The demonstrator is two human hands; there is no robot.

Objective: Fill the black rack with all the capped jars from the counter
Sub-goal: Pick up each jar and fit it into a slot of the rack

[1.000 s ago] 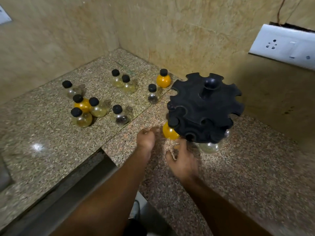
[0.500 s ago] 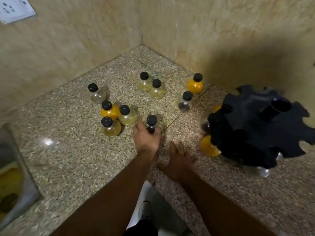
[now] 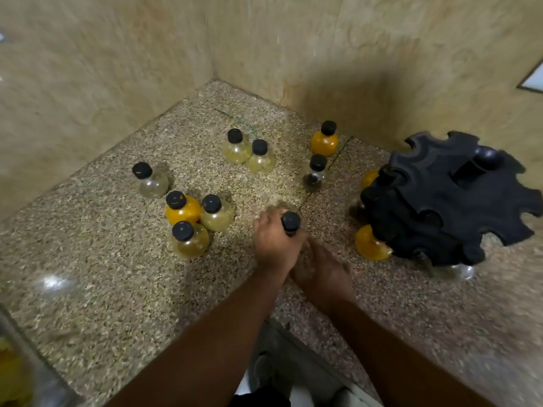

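Capped jar (image 3: 291, 221), frame centre, gripped below its cap by left hand (image 3: 274, 245); right hand (image 3: 323, 271) just beside, pose unclear; best lifted upright and slid into a free notch of black rack (image 3: 446, 201), right edge.

Home kitchen: granite counter (image 3: 117, 289), tiled walls (image 3: 88, 69)

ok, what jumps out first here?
The notched black rack at the right, an orange jar hanging at its near edge. At centre the left hand grips a capped jar, only the black cap showing. Eight more capped jars stand loose on the speckled counter behind and left of it.
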